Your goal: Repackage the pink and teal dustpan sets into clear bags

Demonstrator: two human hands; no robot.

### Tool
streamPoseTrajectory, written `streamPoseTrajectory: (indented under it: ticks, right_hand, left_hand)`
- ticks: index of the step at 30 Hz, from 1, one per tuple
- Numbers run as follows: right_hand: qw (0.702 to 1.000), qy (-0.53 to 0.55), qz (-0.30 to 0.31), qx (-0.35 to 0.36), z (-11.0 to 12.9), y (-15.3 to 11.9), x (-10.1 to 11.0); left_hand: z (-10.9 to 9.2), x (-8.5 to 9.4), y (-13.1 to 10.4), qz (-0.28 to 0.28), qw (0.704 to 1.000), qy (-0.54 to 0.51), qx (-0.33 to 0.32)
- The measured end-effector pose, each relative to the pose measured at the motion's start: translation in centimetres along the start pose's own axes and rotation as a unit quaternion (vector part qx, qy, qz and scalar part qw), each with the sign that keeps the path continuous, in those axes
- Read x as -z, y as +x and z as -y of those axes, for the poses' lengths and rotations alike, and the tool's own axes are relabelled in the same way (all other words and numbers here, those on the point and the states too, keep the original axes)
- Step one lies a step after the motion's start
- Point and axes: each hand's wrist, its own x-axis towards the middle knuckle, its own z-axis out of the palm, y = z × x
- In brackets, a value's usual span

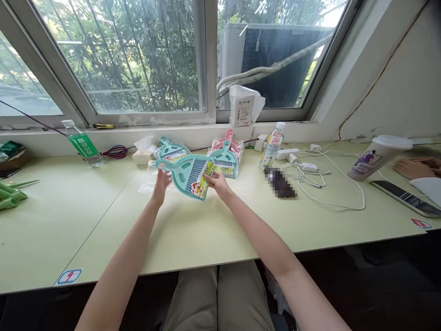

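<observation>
A teal dustpan with a small brush clipped inside and a printed label card is held up above the table, tilted. My right hand pinches its wide edge at the label card. At the handle end is my left hand, its fingers around the lower side of the handle and partly hidden. Behind lie another teal dustpan set in clear wrap, a pink dustpan set partly covered by it, and a wrapped teal set to the left.
A tissue pack, a green-labelled bottle and a clear bottle stand along the back. White cables, a blurred dark object, a tall cup and a phone are rightward, near another person's hand.
</observation>
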Motion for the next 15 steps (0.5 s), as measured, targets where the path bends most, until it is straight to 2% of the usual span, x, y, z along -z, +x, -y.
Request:
streamPoseTrajectory:
  ticks: [1,3,4,6,8,10,12,14,15]
  right_hand:
    - [1.0,-0.016,0.019,-0.001,0.4,-0.1,0.1]
    - [0.996,-0.07,0.054,-0.001,1.5,-0.5,1.2]
    - [0.992,-0.105,0.063,0.0,2.3,-0.8,2.4]
    - [0.979,-0.189,0.071,0.001,4.1,-1.7,5.7]
    - [0.956,-0.29,0.046,0.009,6.1,-3.0,9.6]
    - [0.901,-0.432,-0.015,0.024,8.0,-4.3,12.9]
    - [0.796,-0.596,-0.101,0.034,9.7,-5.4,14.5]
    - [0.703,-0.69,-0.157,0.073,10.9,-6.7,14.2]
    - [0.68,-0.706,-0.168,0.103,11.1,-7.7,13.4]
  left_hand:
    - [0.3,-0.8,-0.2,0.022,1.0,-0.005,0.001]
    - [1.0,-2.2,-0.8,-0.01,0.999,0.011,-0.032]
    - [1.3,-2.6,-1.1,-0.006,0.999,0.01,-0.036]
    - [1.7,-3.2,-1.5,-0.01,1.0,-0.011,-0.011]
    - [1.9,-3.5,-1.7,0.023,0.998,-0.03,0.043]
    - [2.0,-3.7,-1.8,0.065,0.994,-0.026,0.08]
    - [2.1,-3.9,-1.9,0.099,0.992,-0.005,0.084]
    - [2.2,-4.1,-2.1,0.128,0.989,0.018,0.075]
    - [2.3,-4.2,-2.3,0.145,0.986,0.029,0.073]
